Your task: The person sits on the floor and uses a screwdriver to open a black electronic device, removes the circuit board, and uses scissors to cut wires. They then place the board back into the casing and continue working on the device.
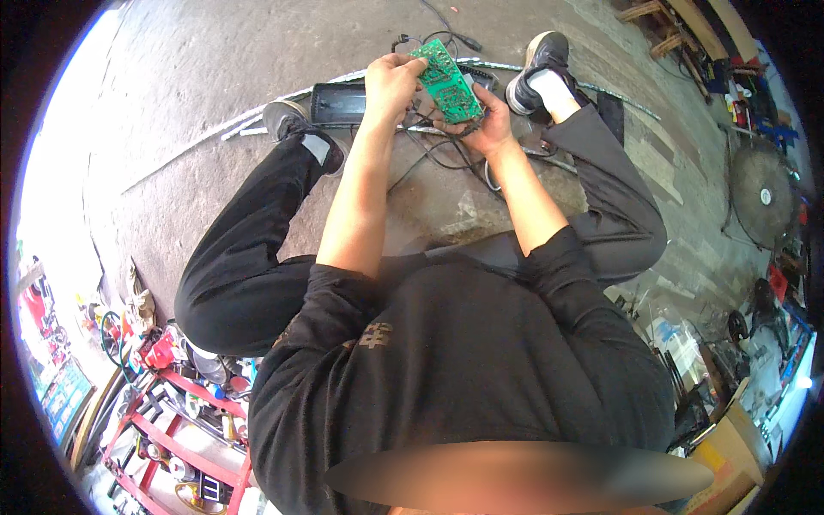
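A green circuit board [450, 84] is held up between my two hands, its face dotted with solder points and small parts. My left hand [393, 84] pinches the board's upper left edge between thumb and fingers. From below and the right, my right hand [491, 123] grips its lower end, with the thumb along the side. Under the board lies an open black housing [337, 104] on the floor, partly hidden by my left forearm. Dark cables [446, 156] hang and loop beneath my hands.
My shoes flank the housing; white-flecked rods or cords [601, 89] run across the concrete floor [215, 60]. A cable with a plug [463, 40] lies beyond the board. A round fan [762, 196] stands at right. A red rack [184, 403] with tools is at lower left, a cardboard box [730, 451] at lower right.
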The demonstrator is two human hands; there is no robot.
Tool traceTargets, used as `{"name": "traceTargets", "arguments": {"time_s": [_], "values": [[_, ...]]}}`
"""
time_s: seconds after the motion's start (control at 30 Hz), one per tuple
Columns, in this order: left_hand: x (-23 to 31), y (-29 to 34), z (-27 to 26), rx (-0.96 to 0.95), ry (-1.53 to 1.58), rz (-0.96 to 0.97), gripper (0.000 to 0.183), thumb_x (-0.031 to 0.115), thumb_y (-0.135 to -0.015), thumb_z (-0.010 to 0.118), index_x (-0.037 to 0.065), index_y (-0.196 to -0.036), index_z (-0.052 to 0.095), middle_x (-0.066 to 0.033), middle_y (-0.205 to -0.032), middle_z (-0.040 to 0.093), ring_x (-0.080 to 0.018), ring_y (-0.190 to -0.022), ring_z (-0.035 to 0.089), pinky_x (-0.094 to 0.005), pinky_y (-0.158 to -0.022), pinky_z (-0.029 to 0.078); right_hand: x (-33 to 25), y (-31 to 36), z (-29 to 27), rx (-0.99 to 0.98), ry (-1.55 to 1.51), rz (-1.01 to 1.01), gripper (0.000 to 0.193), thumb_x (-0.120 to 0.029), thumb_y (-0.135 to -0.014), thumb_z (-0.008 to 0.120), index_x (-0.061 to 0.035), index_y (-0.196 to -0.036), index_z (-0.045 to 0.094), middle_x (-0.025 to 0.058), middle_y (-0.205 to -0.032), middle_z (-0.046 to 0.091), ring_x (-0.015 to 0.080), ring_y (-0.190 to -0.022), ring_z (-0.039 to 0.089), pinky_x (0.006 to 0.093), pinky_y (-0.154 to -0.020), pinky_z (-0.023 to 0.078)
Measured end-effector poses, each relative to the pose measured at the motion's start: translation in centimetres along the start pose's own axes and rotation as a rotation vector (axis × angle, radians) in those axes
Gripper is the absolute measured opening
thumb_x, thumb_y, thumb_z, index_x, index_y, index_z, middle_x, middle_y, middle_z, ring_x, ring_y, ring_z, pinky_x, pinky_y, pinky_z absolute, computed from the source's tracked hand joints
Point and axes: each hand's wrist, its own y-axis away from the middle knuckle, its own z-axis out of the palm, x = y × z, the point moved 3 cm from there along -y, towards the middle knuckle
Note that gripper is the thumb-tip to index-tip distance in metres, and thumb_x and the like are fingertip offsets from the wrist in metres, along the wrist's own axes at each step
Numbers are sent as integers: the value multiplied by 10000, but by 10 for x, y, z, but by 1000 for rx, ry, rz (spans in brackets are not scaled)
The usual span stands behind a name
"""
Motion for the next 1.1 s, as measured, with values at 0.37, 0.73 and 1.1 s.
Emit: {"name": "traceTargets", "arguments": {"time_s": [0.37, 0.73, 1.1], "values": [[-40, -16, 1, -5, 112, -122, 254, 158, -885, 714, -67, -1002, 695, -110, -752, 683, -148, -568, 601, -273, -477, 469, -25, 9, -66, 782, 468, -174, 521, -522, -978, 563, -45, -1178, 632, 160, -1207, 665, 323, -1077, 657, 494, -864, 551], [-137, -57, 6, 42, -254, -155, 283, 193, -827, 749, -39, -988, 736, -190, -863, 740, -278, -795, 710, -370, -759, 546, 11, 119, -131, 1423, 1788, 353, 510, -313, -733, 836, 67, -1014, 645, 273, -1086, 685, 410, -1062, 664, 467, -903, 530], [-143, -58, 5, -49, -65, -189, 263, 160, -894, 708, -61, -1034, 680, -159, -870, 711, -223, -776, 693, -343, -690, 544, 16, 119, -78, 1069, 433, 47, 138, -112, -884, 688, 24, -908, 700, 123, -822, 698, 225, -684, 666, 390, -577, 544]]}}
